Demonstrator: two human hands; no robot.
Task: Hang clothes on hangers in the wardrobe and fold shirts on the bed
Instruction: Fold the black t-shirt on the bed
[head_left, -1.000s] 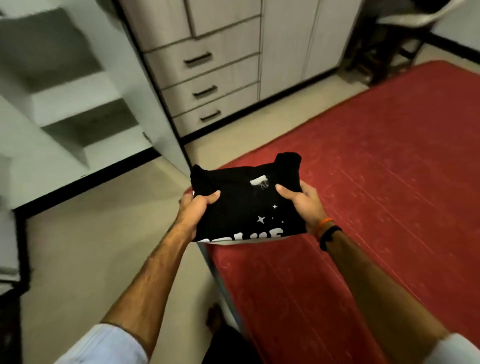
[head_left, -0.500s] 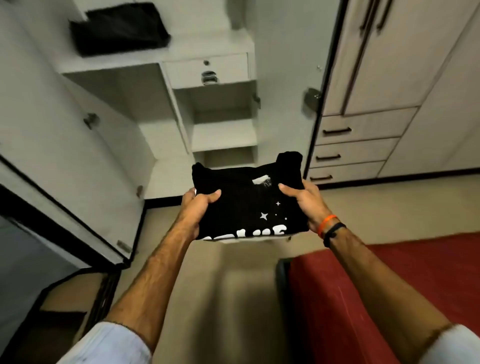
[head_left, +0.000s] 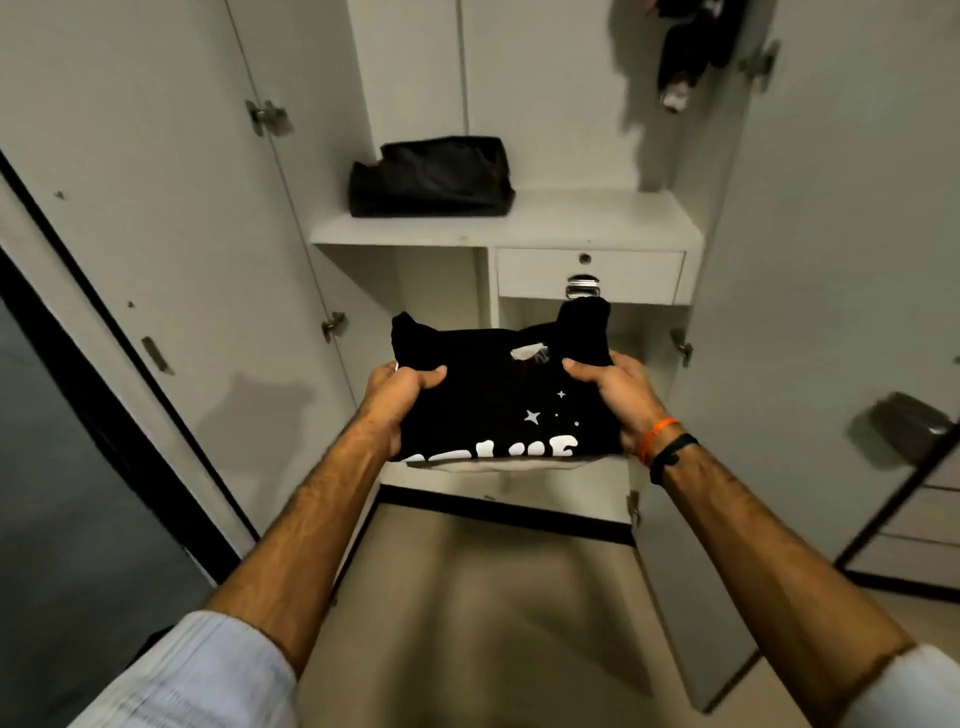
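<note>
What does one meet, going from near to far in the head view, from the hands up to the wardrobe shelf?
Left hand and right hand → folded black shirt → small drawer → black bag on the shelf.

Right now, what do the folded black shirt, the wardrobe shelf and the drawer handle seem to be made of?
Folded black shirt: soft matte fabric, probably cotton; it creases and carries white print.
Wardrobe shelf: smooth pale laminate board, likely.
Drawer handle: shiny metal, it glints.

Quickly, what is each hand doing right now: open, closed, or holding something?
Left hand: closed on the left edge of the folded black shirt.
Right hand: closed on its right edge.
</note>
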